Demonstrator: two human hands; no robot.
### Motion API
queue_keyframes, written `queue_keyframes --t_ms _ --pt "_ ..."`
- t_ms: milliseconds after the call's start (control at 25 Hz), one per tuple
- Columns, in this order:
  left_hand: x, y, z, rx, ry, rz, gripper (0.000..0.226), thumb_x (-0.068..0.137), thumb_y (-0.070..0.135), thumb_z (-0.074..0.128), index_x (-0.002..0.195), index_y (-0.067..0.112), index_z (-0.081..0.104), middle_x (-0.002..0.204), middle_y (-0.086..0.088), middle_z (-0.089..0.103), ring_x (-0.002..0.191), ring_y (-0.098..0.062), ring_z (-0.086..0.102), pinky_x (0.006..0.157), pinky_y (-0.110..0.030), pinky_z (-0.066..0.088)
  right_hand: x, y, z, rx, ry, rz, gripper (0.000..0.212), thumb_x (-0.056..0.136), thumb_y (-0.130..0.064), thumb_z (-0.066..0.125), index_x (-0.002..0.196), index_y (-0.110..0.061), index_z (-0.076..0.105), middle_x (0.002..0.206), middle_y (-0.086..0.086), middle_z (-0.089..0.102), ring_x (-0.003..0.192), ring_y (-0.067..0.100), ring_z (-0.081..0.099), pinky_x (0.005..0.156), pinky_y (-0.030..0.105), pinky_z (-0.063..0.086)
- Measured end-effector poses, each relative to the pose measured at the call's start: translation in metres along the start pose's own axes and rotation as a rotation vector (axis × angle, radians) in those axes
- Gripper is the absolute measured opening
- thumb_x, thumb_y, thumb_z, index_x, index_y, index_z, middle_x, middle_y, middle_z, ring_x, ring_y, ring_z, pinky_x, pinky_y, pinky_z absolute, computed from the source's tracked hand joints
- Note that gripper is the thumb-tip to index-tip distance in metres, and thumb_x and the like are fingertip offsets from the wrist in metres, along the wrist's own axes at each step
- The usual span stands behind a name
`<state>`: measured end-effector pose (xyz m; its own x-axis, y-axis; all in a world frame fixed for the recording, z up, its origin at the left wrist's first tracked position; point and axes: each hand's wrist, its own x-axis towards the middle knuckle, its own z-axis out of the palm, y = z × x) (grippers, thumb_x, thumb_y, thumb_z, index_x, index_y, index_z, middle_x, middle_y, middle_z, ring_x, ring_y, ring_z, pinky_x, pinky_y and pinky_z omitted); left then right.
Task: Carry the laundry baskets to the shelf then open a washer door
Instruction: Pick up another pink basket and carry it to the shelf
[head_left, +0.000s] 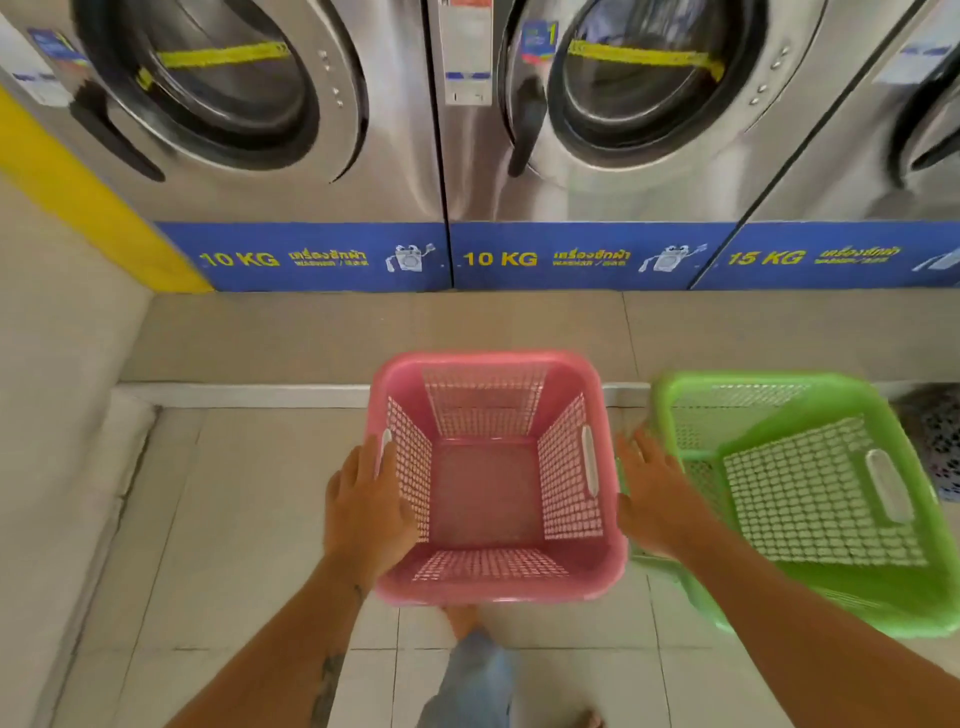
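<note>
An empty pink laundry basket (493, 582) stands on the tiled floor right in front of me. My left hand (366, 506) lies flat against its left wall near the handle slot, fingers spread. My right hand (657, 496) is open in the gap between the pink basket and an empty green basket (810, 499) on the right; whether it touches either basket I cannot tell. Two 10 KG washers face me, their round doors (218, 78) (639, 83) shut. No shelf is in view.
A 15 KG washer (883, 156) stands at the far right. A raised tiled step (311, 343) runs along the washers' base. A dark patterned object (935, 441) sits behind the green basket. My foot and trouser leg (472, 670) are below the pink basket. A wall with a yellow stripe (78, 208) closes the left.
</note>
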<state>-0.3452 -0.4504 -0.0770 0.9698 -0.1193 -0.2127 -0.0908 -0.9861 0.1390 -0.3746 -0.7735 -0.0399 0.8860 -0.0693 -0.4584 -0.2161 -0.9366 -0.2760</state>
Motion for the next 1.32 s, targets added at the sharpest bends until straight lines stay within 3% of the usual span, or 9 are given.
queue_keyframes --t_ms 80,360,440,560,680,840,920,1160,1320 --pt "0.038 -0.018 0.031 0.011 -0.036 -0.001 0.079 0.079 0.024 0.063 0.148 0.015 0.027 0.156 -0.014 0.026 0.143 -0.034 0.027 0.114 -0.052 0.032 0.046 0.007 0.029 -0.03 -0.045 0.046 0.085 0.081 -0.017 0.054 0.151 -0.024 0.007 0.16 0.012 0.018 0.145 0.04 0.021 0.115 0.056 0.027" --pt "0.117 -0.049 0.114 0.029 -0.188 -0.043 0.112 0.076 0.021 0.071 0.153 0.014 -0.011 0.161 -0.017 -0.009 0.149 -0.037 -0.002 0.119 -0.056 0.016 0.125 0.016 0.102 -0.102 -0.003 0.194 0.092 0.074 -0.002 0.063 0.149 -0.014 0.012 0.154 0.021 0.01 0.134 0.048 0.032 0.097 0.053 0.047" --pt "0.124 -0.053 0.126 0.041 -0.189 -0.029 0.118 0.073 0.02 0.076 0.153 0.01 -0.01 0.16 -0.019 -0.008 0.149 -0.039 0.0 0.117 -0.055 0.023 0.132 0.022 0.116 -0.151 -0.026 0.194 0.095 0.073 -0.001 0.063 0.15 -0.011 0.008 0.153 0.027 0.006 0.132 0.054 0.033 0.092 0.054 0.05" --pt "0.128 -0.058 0.131 -0.016 -0.166 -0.032 0.119 0.071 0.019 0.081 0.154 0.009 -0.004 0.16 -0.018 -0.002 0.148 -0.038 0.012 0.102 -0.05 0.048 0.142 0.025 0.115 -0.228 -0.042 0.166 0.101 0.069 -0.005 0.069 0.151 -0.008 0.009 0.15 0.031 0.01 0.123 0.054 0.043 0.079 0.052 0.057" --pt "0.124 -0.06 0.108 -0.097 -0.127 -0.033 0.112 0.077 0.023 0.078 0.155 0.013 -0.002 0.161 -0.013 0.004 0.146 -0.032 0.022 0.085 -0.041 0.059 0.148 0.019 0.088 -0.262 -0.016 0.13 0.098 0.072 -0.008 0.069 0.151 -0.008 0.011 0.152 0.029 0.013 0.122 0.05 0.047 0.075 0.048 0.059" --pt "0.088 -0.063 0.042 -0.164 -0.018 -0.1 0.089 0.085 0.031 0.067 0.154 0.024 0.012 0.159 -0.003 0.022 0.141 -0.026 0.032 0.09 -0.046 0.056 0.128 0.0 0.026 -0.279 0.08 -0.013 0.1 0.077 -0.014 0.067 0.154 -0.013 0.003 0.163 0.011 -0.003 0.141 0.036 0.03 0.093 0.044 0.052" --pt "0.06 -0.062 0.007 -0.168 0.02 -0.164 0.08 0.086 0.03 0.065 0.151 0.027 0.019 0.155 -0.001 0.03 0.138 -0.027 0.037 0.094 -0.049 0.054 0.107 -0.012 -0.005 -0.254 0.099 -0.06 0.101 0.076 -0.012 0.066 0.155 -0.015 0.003 0.164 0.004 -0.003 0.141 0.031 0.027 0.094 0.043 0.052" --pt "-0.075 -0.034 -0.099 -0.124 0.114 -0.32 0.073 0.082 0.033 0.065 0.146 0.033 0.028 0.146 0.008 0.041 0.115 -0.023 0.055 0.083 -0.043 0.058 0.018 -0.039 -0.081 -0.276 0.116 -0.316 0.094 0.075 -0.015 0.068 0.153 -0.011 0.016 0.161 0.008 0.012 0.13 0.034 0.04 0.101 0.044 0.045" --pt "-0.205 0.002 -0.142 -0.14 0.217 -0.448 0.078 0.079 0.027 0.067 0.148 0.032 0.031 0.146 0.01 0.043 0.106 -0.025 0.06 0.078 -0.042 0.055 -0.053 -0.058 -0.106 -0.235 0.092 -0.519 0.092 0.069 -0.012 0.069 0.149 -0.01 0.023 0.154 0.008 0.023 0.12 0.037 0.045 0.095 0.046 0.047"
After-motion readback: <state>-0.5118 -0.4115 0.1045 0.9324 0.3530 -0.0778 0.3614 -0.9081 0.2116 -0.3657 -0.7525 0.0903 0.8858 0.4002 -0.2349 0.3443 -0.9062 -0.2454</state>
